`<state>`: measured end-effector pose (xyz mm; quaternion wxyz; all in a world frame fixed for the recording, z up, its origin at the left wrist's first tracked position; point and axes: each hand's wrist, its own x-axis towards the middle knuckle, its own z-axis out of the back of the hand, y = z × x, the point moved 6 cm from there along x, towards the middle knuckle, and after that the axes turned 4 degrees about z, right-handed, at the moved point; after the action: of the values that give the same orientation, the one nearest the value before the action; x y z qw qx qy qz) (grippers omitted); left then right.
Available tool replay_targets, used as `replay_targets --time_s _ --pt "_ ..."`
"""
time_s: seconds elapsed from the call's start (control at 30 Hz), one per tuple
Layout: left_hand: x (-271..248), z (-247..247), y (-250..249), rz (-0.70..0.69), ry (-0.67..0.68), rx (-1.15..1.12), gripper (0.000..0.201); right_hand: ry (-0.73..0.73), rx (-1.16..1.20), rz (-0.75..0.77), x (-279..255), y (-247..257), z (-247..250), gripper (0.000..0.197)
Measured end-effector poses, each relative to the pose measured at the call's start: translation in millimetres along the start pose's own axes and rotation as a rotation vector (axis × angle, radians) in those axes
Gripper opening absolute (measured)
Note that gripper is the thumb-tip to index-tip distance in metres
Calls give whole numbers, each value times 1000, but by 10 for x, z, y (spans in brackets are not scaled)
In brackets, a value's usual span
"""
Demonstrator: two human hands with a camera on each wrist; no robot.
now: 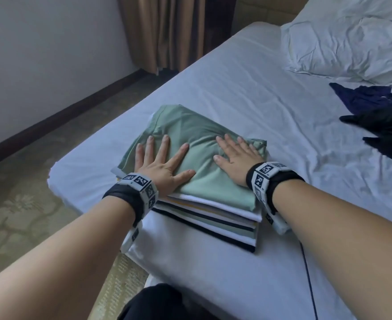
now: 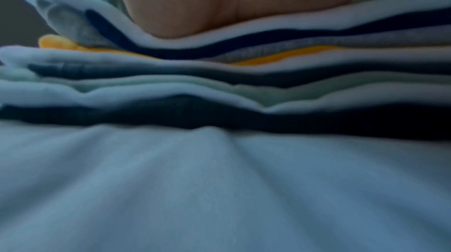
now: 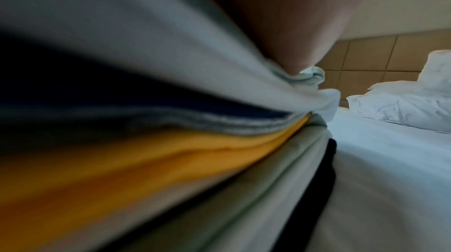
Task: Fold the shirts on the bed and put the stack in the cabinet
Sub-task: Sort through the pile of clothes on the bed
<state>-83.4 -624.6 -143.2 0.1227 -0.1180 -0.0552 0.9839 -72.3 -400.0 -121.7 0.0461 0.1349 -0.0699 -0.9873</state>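
Observation:
A stack of folded shirts [image 1: 213, 218] lies near the front corner of the bed [image 1: 248, 93], with a folded green shirt [image 1: 190, 130] on top. My left hand [image 1: 160, 162] lies flat on the green shirt's left half, fingers spread. My right hand [image 1: 239, 158] lies flat on its right half, fingers straight. The left wrist view shows the stack's layered edges [image 2: 219, 75] in white, navy, grey, yellow and green, under my palm [image 2: 219, 1]. The right wrist view shows the same layers [image 3: 171, 159] from the right side.
Unfolded dark clothes, a navy one [image 1: 363, 98] and a black one [image 1: 389, 132], lie at the bed's right side. A white pillow [image 1: 352, 40] is at the head. Carpeted floor [image 1: 28, 181] and brown curtains [image 1: 174, 31] are to the left.

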Motion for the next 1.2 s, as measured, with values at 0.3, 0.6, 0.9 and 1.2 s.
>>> replay_targets --time_s 0.3,0.6,0.9,1.2 --pt "50 8 -19 8 79 -12 73 17 28 -7 133 -58 -124 66" --pt "172 507 -798 -256 6 314 90 -74 51 -29 49 5 -124 67" --pt "262 144 -842 -219 170 210 95 -79 66 -32 156 -38 -271 68" --pt "191 345 -938 -99 188 326 99 -38 415 35 -191 -92 226 73"
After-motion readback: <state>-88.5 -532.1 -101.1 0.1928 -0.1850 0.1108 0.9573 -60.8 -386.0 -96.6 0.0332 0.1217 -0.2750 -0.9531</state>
